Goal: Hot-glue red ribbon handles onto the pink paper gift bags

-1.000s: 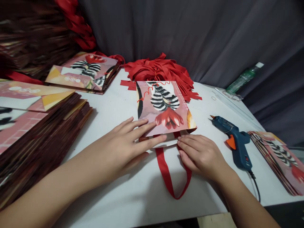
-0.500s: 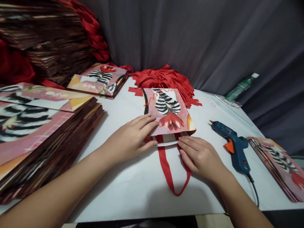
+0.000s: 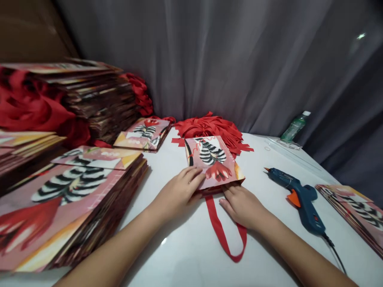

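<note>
A flat paper gift bag (image 3: 214,161) with a striped leaf and red flower print lies in the middle of the white table (image 3: 185,255). A red ribbon handle (image 3: 223,233) loops out from its near edge toward me. My left hand (image 3: 178,192) rests on the bag's near left corner, fingers stretched flat on the paper. At the bag's near right edge my right hand (image 3: 241,204) lies palm down, fingertips tucked at the edge beside the ribbon. Neither hand grips anything.
A blue glue gun (image 3: 299,197) with an orange trigger lies right of my hands, cord trailing off. Stacks of printed bags stand left (image 3: 74,199), behind (image 3: 143,133) and at the right edge (image 3: 356,211). Red ribbons (image 3: 214,125) pile behind the bag. A green bottle (image 3: 295,126) lies by the grey curtain.
My head has tilted up, so the table scene sits lower in view. The bag's near opening has been pressed flat; the white gap at the edge is gone. Both hands stay on the bag's edge.
</note>
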Tool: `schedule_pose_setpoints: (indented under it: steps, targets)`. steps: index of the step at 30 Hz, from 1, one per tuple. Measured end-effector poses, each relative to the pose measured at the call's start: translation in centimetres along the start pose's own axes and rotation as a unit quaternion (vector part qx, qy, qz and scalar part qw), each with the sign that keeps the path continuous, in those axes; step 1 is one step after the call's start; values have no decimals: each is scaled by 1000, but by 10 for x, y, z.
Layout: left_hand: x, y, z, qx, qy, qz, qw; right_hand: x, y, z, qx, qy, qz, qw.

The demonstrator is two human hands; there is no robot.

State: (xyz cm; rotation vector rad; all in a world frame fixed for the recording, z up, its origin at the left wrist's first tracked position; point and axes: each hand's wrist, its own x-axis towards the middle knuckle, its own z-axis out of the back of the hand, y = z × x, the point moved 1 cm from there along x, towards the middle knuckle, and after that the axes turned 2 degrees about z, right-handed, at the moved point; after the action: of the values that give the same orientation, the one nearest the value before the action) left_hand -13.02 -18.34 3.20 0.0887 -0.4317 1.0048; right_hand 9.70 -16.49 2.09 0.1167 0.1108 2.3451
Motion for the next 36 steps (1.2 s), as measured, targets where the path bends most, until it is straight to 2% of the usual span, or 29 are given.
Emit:
schedule_pose_setpoints:
  steps: [3,5,7,9,11,13,14,16,22,24,31,33,36]
  targets:
    - [-2,0,9,48,5,-4,999,4,4,-4,38,5,-17,999]
    - [-3,-9,17,84,-40,-22,995,4,5,-5,50,-5,-23,998]
    - [-3,-28,22,85,-79,-59,991,5,5,-6,53,-10,-27,998]
    - [-2,-52,19,54,-23,-91,994,5,4,-5,52,-7,-27,998]
    - [2,-71,10,66,71,-27,995,6,3,-3,52,-6,-24,998]
    - [8,-81,-1,95,163,62,980,5,2,-1,53,-7,-23,998]
    - [10,-82,-5,100,193,103,971,5,2,-1,53,-6,-23,998]
    - [14,-80,-10,102,215,136,962,5,1,0,53,-4,-17,998]
    - [16,-66,-14,103,208,100,968,12,6,-2,73,10,33,997]
    - [18,-65,-17,109,213,102,965,12,5,-2,74,11,21,997]
    - [25,-67,-18,118,244,110,956,5,-2,-5,45,4,-85,995]
    - [24,-66,-15,116,251,103,955,8,4,-6,41,1,-82,996]
    - [24,-65,-13,112,262,94,954,16,16,-7,49,1,-43,998]
